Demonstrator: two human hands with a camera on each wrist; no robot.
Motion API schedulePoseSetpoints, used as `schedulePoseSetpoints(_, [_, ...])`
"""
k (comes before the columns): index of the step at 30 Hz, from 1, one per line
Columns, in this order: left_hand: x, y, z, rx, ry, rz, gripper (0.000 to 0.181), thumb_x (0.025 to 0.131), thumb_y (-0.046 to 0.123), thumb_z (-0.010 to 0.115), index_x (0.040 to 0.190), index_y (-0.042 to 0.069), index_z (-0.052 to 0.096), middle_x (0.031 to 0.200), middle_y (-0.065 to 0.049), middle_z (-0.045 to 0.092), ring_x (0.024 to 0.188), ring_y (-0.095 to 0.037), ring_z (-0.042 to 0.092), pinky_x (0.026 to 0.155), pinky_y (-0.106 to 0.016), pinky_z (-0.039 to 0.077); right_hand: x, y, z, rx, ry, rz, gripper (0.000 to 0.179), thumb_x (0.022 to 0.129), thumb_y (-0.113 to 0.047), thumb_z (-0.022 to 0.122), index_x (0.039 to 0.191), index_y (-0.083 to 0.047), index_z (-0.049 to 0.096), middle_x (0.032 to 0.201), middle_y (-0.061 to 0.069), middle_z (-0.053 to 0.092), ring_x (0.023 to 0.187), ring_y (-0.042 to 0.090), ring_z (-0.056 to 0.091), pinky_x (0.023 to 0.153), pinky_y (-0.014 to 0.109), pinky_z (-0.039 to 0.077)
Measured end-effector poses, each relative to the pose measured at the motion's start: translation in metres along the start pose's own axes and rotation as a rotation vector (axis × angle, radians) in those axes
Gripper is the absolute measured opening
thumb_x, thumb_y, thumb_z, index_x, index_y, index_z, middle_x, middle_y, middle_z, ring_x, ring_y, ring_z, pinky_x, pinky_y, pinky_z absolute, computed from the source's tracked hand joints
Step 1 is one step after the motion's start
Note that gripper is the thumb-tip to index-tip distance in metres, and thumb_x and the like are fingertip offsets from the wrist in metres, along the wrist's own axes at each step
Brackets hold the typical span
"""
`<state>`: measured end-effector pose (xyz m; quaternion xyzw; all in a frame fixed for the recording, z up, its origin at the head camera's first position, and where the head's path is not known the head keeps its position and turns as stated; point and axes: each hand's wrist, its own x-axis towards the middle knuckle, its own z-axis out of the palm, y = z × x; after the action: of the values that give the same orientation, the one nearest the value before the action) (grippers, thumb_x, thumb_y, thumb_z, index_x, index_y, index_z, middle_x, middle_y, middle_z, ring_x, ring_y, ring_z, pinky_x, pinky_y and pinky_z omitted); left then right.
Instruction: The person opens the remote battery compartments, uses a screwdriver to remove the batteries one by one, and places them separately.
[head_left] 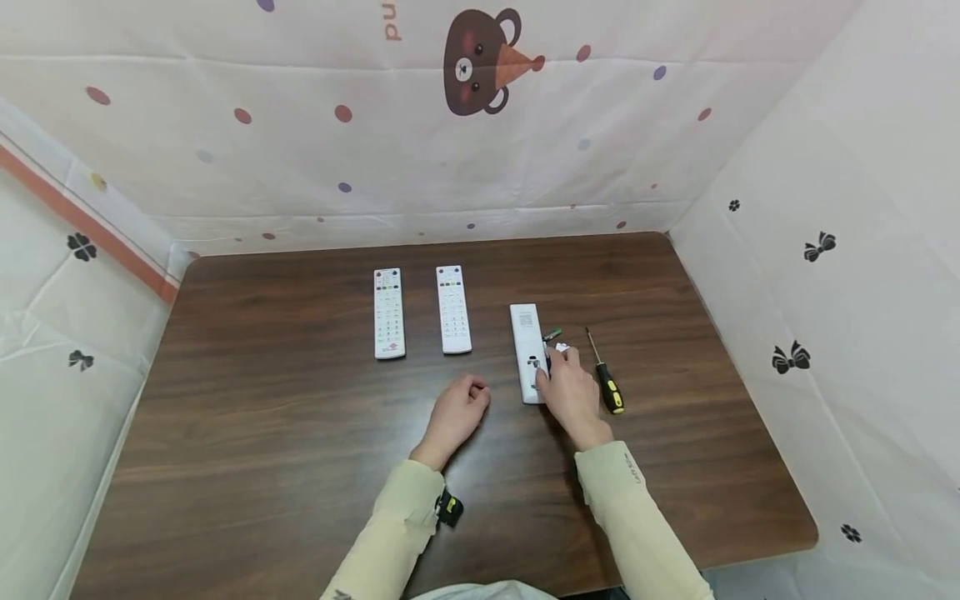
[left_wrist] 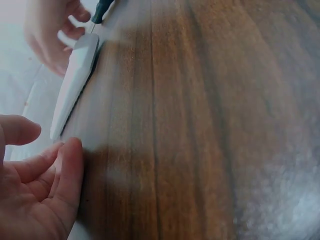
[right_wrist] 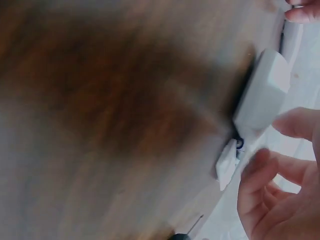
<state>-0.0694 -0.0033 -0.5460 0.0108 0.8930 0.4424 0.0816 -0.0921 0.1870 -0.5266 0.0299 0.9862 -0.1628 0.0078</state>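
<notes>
A white remote control (head_left: 526, 342) lies back side up on the brown table. My right hand (head_left: 573, 392) is at its lower right edge, thumb near the remote. In the right wrist view a gap shows between the thumb and the bent fingers (right_wrist: 260, 175), with nothing visibly gripped. Beside the remote are a green battery (head_left: 552, 334) and a small white piece (right_wrist: 227, 165), probably the battery cover. A round dark end of something, perhaps a battery, shows next to that piece. My left hand (head_left: 455, 414) rests on the table left of the remote, fingers loosely curled, holding nothing.
A black and yellow screwdriver (head_left: 609, 387) lies right of my right hand, its shaft pointing away. Two more white remotes, one farther left (head_left: 389, 315) and one nearer the middle (head_left: 453, 310), lie buttons up toward the back. Printed cloth (head_left: 420, 158) hangs behind the table.
</notes>
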Motion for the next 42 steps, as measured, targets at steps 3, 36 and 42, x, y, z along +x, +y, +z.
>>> schedulePoseSetpoints(3, [-0.002,0.001,-0.001,0.013,0.006,0.012,0.016,0.086,0.026,0.054,0.094,0.014,0.061,0.077,0.006,0.054,0.072,-0.011,0.051,0.067,-0.028,0.043,0.002,-0.008,-0.001,0.013,0.055,-0.024,0.04,0.085,-0.029,0.055,0.122,-0.012,0.052,0.109,0.011,0.045,0.068,0.025,0.055,0.051,0.041,0.045])
schedulePoseSetpoints(36, [-0.032,-0.034,-0.064,0.22,0.029,-0.126,0.036,0.086,0.035,0.054,0.114,0.013,0.055,0.09,-0.003,0.051,0.081,-0.022,0.05,0.07,-0.038,0.041,0.059,-0.123,0.052,0.307,-0.136,0.155,0.079,0.081,-0.056,0.051,0.134,0.0,0.032,0.123,0.022,0.038,0.113,0.033,0.038,0.092,0.042,0.037])
schedulePoseSetpoints(42, [-0.034,-0.038,-0.067,0.239,0.03,-0.143,0.036,0.086,0.038,0.054,0.115,0.017,0.055,0.098,-0.003,0.052,0.09,-0.024,0.05,0.073,-0.04,0.041,0.065,-0.132,0.056,0.254,-0.145,0.131,0.072,0.081,-0.053,0.053,0.128,-0.001,0.039,0.117,0.02,0.043,0.106,0.032,0.043,0.088,0.042,0.04])
